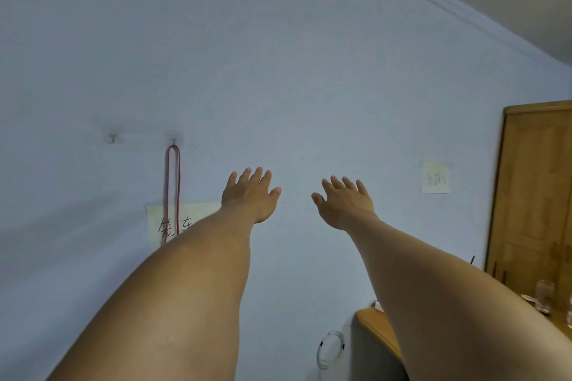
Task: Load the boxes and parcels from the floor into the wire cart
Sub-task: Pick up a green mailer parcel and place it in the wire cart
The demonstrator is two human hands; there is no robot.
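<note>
A light-brown wooden tabletop with a rounded edge (373, 325) is seen at the lower right of the frame, above a grey front panel (368, 359). Much of the top is hidden from view. At its far left corner a small white object (378, 304) is found, too little of it shown to be identified. Towards the right edge of the frame a clear drinking glass (544, 295) is stood upright on the top, with a small shallow dish (527, 298) placed just beside it, both blurred.
</note>
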